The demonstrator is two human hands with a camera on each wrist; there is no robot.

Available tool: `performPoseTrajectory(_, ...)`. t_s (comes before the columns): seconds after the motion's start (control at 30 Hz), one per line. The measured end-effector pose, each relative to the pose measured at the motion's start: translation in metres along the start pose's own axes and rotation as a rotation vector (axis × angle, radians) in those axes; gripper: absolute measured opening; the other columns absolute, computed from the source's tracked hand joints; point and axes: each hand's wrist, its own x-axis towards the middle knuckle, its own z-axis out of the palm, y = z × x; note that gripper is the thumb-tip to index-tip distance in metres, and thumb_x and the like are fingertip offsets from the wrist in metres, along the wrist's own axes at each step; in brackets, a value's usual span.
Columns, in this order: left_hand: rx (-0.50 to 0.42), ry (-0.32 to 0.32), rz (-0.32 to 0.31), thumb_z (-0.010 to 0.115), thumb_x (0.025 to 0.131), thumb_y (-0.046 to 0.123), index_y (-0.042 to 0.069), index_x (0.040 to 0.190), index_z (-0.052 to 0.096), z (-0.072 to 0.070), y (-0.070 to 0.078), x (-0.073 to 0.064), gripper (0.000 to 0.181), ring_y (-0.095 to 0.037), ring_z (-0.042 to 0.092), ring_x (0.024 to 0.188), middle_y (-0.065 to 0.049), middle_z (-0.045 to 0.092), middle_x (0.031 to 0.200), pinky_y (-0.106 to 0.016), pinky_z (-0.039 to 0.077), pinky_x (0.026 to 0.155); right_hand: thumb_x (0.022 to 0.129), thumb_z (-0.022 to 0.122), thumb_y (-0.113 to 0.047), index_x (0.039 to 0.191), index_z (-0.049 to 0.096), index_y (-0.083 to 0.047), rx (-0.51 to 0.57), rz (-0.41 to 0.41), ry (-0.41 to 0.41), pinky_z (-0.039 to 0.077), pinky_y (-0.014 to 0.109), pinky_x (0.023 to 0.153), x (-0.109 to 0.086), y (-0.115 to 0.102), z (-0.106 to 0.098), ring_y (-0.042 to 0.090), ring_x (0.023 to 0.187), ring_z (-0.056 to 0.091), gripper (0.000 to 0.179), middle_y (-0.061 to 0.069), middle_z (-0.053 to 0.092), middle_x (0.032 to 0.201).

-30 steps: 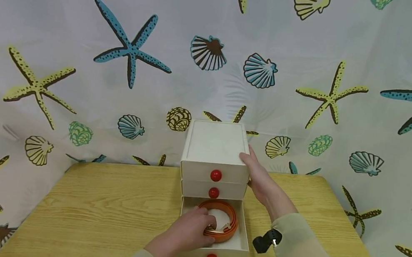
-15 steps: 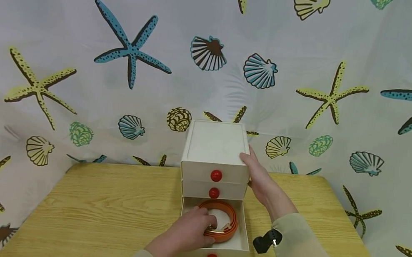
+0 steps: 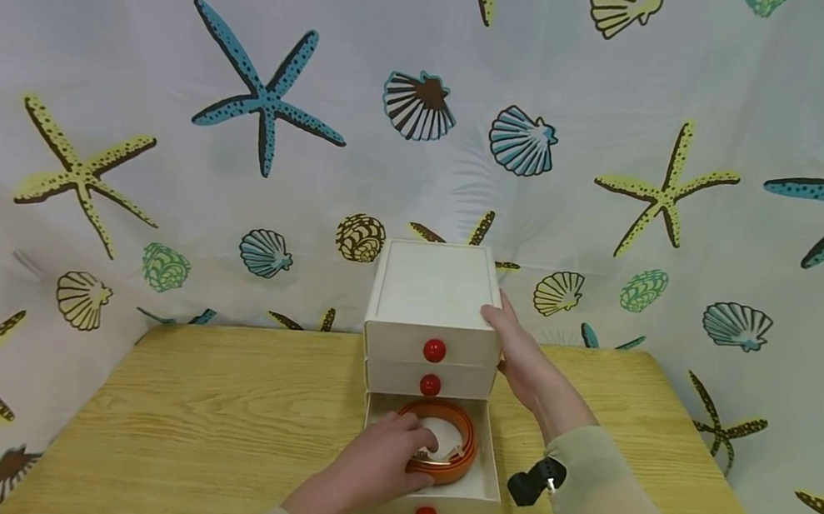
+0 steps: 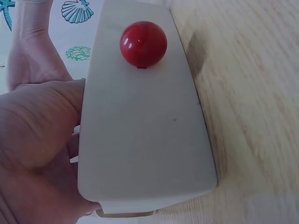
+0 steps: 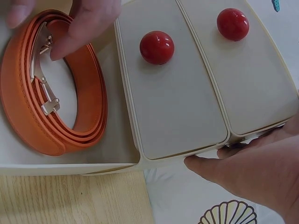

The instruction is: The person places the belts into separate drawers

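Note:
A coiled orange belt (image 3: 466, 439) with a metal buckle (image 5: 49, 106) lies in the pulled-out bottom drawer (image 3: 457, 509) of a small white drawer cabinet (image 3: 435, 280). My left hand (image 3: 379, 459) reaches over the drawer's left side. Its fingers dip inside the coil near the buckle while the thumb stays outside; in the right wrist view, they look spread around the belt rather than pinching it. At the cabinet's right side rests my right hand (image 3: 525, 357), thumb on the top edge and fingers along the side wall. The left wrist view shows the drawer's front and red knob (image 4: 143, 44).
Two upper drawers with red knobs (image 3: 435, 350) are closed. The cabinet stands on a wooden table (image 3: 237, 414), before a white curtain (image 3: 377, 19) printed with starfish and shells. A black device (image 3: 535, 481) is worn at the right sleeve cuff.
The left hand's fingers have loosened slightly around the belt. Belt, drawer and right hand keep their places; the head view has shifted a little.

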Motion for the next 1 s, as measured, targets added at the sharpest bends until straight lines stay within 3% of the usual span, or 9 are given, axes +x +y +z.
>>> performPoseTrajectory(0.17, -0.002, 0.033, 0.000, 0.092, 0.094, 0.033, 0.017, 0.118, 0.080, 0.001, 0.002, -0.004, 0.031, -0.022, 0.059, 0.109, 0.002, 0.069, 0.117, -0.044, 0.055, 0.098, 0.117, 0.040, -0.048, 0.177, -0.006, -0.037, 0.002, 0.003, 0.002, 0.010, 0.072, 0.129, 0.000, 0.000, 0.000, 0.035, 0.167, -0.003, 0.077, 0.007, -0.009, 0.184)
performPoseTrajectory(0.33, -0.036, 0.063, -0.024, 0.089, 0.097, 0.032, 0.014, 0.123, 0.079, -0.001, 0.005, -0.008, 0.034, -0.024, 0.060, 0.113, 0.001, 0.070, 0.120, -0.045, 0.053, 0.103, 0.117, 0.040, -0.048, 0.178, -0.006, -0.036, 0.005, 0.003, 0.001, 0.010, 0.072, 0.129, 0.000, 0.001, 0.000, 0.036, 0.167, -0.001, 0.076, 0.008, -0.009, 0.184)
performPoseTrajectory(0.77, -0.264, 0.170, -0.137, 0.081, 0.104, 0.031, 0.011, 0.139, 0.073, -0.010, 0.022, -0.024, 0.041, -0.030, 0.059, 0.129, -0.005, 0.069, 0.134, -0.054, 0.054, 0.107, 0.117, 0.039, -0.048, 0.178, -0.006, -0.035, 0.011, 0.003, -0.002, 0.009, 0.072, 0.129, 0.001, 0.000, 0.001, 0.037, 0.166, 0.000, 0.076, 0.009, -0.008, 0.184)
performPoseTrajectory(0.9, -0.353, 0.176, -0.181, 0.079, 0.105, 0.032, 0.012, 0.140, 0.072, -0.013, 0.028, -0.030, 0.041, -0.026, 0.059, 0.126, -0.003, 0.069, 0.131, -0.051, 0.056, 0.103, 0.117, 0.039, -0.048, 0.178, -0.005, -0.035, 0.005, 0.006, 0.002, 0.010, 0.072, 0.129, 0.000, -0.002, 0.002, 0.037, 0.166, 0.001, 0.076, 0.009, -0.007, 0.184)
performPoseTrajectory(1.0, -0.390, 0.190, -0.174, 0.077, 0.107, 0.032, 0.012, 0.141, 0.071, -0.015, 0.031, -0.034, 0.040, -0.026, 0.059, 0.122, -0.001, 0.068, 0.130, -0.046, 0.057, 0.097, 0.117, 0.039, -0.048, 0.178, -0.005, -0.036, 0.004, 0.003, 0.003, 0.010, 0.073, 0.129, -0.001, -0.002, 0.003, 0.037, 0.166, 0.001, 0.076, 0.010, -0.007, 0.184)
